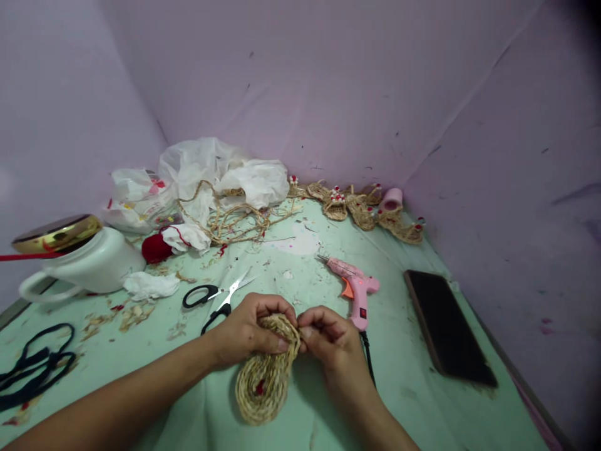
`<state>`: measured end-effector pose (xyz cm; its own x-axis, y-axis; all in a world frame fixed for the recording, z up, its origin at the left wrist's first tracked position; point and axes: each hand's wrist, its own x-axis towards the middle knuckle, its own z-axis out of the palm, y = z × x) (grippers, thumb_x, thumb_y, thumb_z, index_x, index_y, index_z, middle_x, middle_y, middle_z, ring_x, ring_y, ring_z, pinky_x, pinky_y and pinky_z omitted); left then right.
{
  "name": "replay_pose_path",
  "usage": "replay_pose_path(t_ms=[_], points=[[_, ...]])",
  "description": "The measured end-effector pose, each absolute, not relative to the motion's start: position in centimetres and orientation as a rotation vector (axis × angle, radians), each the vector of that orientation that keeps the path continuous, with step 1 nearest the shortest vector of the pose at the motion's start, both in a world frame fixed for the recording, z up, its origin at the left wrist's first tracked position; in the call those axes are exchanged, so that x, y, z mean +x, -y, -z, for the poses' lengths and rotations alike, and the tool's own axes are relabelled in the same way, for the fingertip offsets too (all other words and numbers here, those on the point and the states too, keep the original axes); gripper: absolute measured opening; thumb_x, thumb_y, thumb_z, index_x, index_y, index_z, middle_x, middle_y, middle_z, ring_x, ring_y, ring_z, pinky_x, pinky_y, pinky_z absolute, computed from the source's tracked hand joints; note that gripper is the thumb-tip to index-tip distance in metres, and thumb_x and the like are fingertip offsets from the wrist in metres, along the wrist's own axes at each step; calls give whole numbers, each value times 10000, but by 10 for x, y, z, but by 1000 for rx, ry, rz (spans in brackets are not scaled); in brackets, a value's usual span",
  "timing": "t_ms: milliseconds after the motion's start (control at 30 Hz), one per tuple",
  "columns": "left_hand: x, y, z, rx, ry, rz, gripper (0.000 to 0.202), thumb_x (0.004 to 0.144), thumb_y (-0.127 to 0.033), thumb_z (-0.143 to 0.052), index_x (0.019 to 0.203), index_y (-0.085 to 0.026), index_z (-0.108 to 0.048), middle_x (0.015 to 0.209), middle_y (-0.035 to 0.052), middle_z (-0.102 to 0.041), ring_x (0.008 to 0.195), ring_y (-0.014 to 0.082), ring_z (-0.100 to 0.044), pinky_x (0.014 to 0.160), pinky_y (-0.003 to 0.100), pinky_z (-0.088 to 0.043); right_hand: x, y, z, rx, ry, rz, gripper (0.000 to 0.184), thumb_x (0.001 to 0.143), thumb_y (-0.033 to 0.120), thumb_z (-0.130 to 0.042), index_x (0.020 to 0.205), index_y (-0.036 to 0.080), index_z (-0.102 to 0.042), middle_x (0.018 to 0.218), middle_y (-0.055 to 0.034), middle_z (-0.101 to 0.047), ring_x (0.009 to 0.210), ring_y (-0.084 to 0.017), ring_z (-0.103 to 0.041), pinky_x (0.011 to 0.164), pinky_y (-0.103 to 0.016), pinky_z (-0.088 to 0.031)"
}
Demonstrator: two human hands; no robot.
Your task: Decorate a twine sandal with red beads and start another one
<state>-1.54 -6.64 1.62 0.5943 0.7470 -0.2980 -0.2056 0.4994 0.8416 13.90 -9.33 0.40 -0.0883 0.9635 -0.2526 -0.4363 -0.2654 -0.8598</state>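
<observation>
Oval coil of tan braided straw (pixel 271 377): light, I'd judge, springy, best held by its edges. Left hand (pixel 251 334) pinching far end; right hand (pixel 334 344) pinching at its rim.

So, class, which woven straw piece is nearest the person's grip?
The oval coil with a small red spot inside, held in the left grip; the other woven pieces lie by the far wall, beyond the pink glue gun.

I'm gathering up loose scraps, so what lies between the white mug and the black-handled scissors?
A crumpled white wad lies between the white mug and the scissors, on the green cloth, in the head view.
</observation>
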Motion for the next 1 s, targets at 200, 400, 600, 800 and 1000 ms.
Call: replay_pose_path(t_ms=[200,400,600,800,1000], points=[[-16,63,-17,1037,-797,-609,277,539,-152,-701,770,-126,-552,683,37,-660,599,124,-551,562,222,-409,138,93,-11,-1087,618,-1674,160,528,219,-751,619,146,-641,501,28,-573,435,-75,-497,478,-211,-411],[-18,63,-22,1424,-916,-557,156,600,-192,-626,726,-130,-558,662,11,-588,590,123,-513,535,219,-386,138,90,-8,-1110,580,-1751,215,489,229,-775,617,132,-633,523,18,-594,428,-70,-509,487,-219,-429],[-21,64,-24,1926,-1048,-617,56,630,-148,-529,656,-139,-578,608,5,-565,561,115,-497,546,221,-385,136,93,-7,-1141,688,-1714,176,517,213,-741,614,131,-620,484,32,-569,440,-71,-510,482,-201,-383],[-22,69,-20,2065,-1002,-797,43,657,-137,-500,650,-161,-534,598,11,-555,549,119,-500,541,229,-389,136,93,-15,-1089,770,-1699,242,502,187,-748,686,142,-598,565,29,-594,500,-77,-516,513,-212,-396],[-24,68,-22,2067,-897,-814,37,693,-137,-507,690,-173,-501,663,26,-566,600,126,-524,571,230,-409,140,91,-14,-1106,675,-1871,284,496,182,-725,708,158,-538,505,45,-581,435,-77,-509,458,-203,-389]])
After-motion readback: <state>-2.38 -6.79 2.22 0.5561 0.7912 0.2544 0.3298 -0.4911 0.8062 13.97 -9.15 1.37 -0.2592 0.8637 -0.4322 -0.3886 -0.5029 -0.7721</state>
